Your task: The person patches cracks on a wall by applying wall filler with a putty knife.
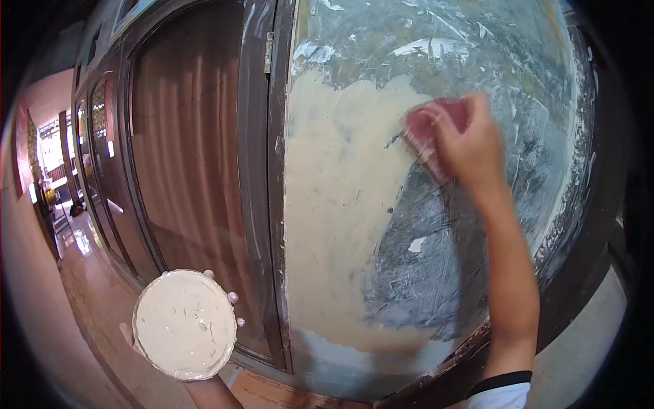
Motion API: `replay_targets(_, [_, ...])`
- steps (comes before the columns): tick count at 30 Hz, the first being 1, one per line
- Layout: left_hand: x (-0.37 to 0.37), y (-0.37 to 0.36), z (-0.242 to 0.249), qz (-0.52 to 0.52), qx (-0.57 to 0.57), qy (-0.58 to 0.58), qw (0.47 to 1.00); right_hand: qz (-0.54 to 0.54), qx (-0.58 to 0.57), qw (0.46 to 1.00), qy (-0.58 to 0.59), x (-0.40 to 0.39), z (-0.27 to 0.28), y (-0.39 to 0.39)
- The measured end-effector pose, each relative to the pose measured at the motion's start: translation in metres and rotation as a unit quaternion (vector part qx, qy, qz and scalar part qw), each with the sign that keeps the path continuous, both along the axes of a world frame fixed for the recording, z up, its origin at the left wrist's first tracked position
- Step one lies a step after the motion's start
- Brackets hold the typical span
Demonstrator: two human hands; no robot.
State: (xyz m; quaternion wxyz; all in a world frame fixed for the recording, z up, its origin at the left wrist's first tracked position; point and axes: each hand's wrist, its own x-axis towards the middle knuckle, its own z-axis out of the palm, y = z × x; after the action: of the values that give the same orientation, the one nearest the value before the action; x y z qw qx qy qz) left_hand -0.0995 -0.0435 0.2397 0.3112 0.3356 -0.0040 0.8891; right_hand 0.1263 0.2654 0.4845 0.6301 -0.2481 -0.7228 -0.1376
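My right hand (477, 146) grips a reddish flat spreader (430, 136), its edge pressed against the wall panel; hand and tool are slightly blurred. A cream-coloured paste coat (334, 184) covers the left part of the panel. To the right, the bare grey-blue surface (422, 273) shows scratches and white flecks. Low on the left, my left hand (233, 298) holds a round tub of cream paste (184, 324) from beneath, fingertips curled round its rim. Most of that hand is hidden behind the tub.
Left of the panel stands a dark wooden door frame (262, 170) with a metal hinge (268, 53) and a curtained glass pane (191, 136). A printed cardboard piece (272, 392) lies on the floor below. Dark wooden trim (586, 225) borders the panel's right side.
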Motion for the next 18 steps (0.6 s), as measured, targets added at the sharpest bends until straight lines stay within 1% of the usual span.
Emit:
replay_targets(1, [-0.002,0.002,-0.001,0.002,0.001,0.024,1.000,0.017,-0.024,0.996,-0.090,-0.014,-0.030,-0.015])
replay_targets(2, [-0.005,0.005,-0.002,0.007,0.006,0.071,0.997,0.006,0.058,0.981,-0.185,-0.026,-0.060,-0.014])
replay_targets(3, [-0.002,0.007,0.002,0.007,0.009,0.072,0.997,0.014,0.095,0.960,-0.261,-0.035,-0.083,-0.018])
replay_targets(4, [0.005,0.009,0.008,-0.009,0.015,0.025,1.000,0.007,0.148,0.945,-0.292,-0.043,-0.099,-0.017])
replay_targets(5, [0.009,0.010,0.011,-0.025,0.021,-0.022,0.999,0.007,0.151,0.944,-0.293,-0.042,-0.094,-0.011])
replay_targets(6, [0.002,0.011,0.007,-0.002,0.013,0.034,0.999,-0.026,0.123,0.955,-0.268,-0.041,-0.079,-0.007])
replay_targets(7, [-0.002,0.010,0.006,-0.001,0.017,0.036,0.999,-0.058,0.093,0.964,-0.241,-0.039,-0.060,-0.003])
replay_targets(9, [-0.007,0.008,0.004,0.038,-0.005,0.096,0.995,-0.111,0.051,0.991,-0.061,-0.013,0.012,-0.005])
replay_targets(10, [-0.003,0.003,0.005,0.041,-0.004,0.057,0.998,-0.075,-0.016,0.997,0.033,0.006,0.044,0.003])
replay_targets(11, [0.000,0.001,0.004,0.041,-0.003,0.056,0.998,-0.101,0.038,0.987,0.117,0.029,0.069,0.030])
replay_targets(12, [0.003,-0.002,0.003,0.034,0.013,0.010,0.999,-0.101,0.039,0.987,0.115,0.032,0.068,0.032])
replay_targets(13, [0.005,-0.004,0.002,0.026,0.029,-0.035,0.999,-0.077,0.035,0.991,0.101,0.033,0.066,0.032])
replay_targets(14, [0.002,-0.005,-0.002,0.026,0.027,-0.041,0.998,-0.054,0.031,0.994,0.087,0.034,0.063,0.030])
replay_targets(15, [0.003,-0.005,-0.001,0.027,0.029,-0.043,0.998,-0.066,-0.017,0.997,0.032,0.016,0.042,0.005])
replay_targets(16, [0.005,-0.005,0.001,0.026,0.030,-0.061,0.997,-0.010,-0.042,0.998,-0.040,-0.001,0.012,-0.007])
replay_targets(17, [0.007,-0.006,0.002,0.025,0.030,-0.079,0.996,-0.001,0.023,0.990,-0.142,-0.016,-0.024,-0.015])
replay_targets(18, [-0.001,-0.005,-0.005,0.041,0.022,-0.016,0.999,-0.003,0.080,0.971,-0.226,-0.028,-0.059,-0.013])
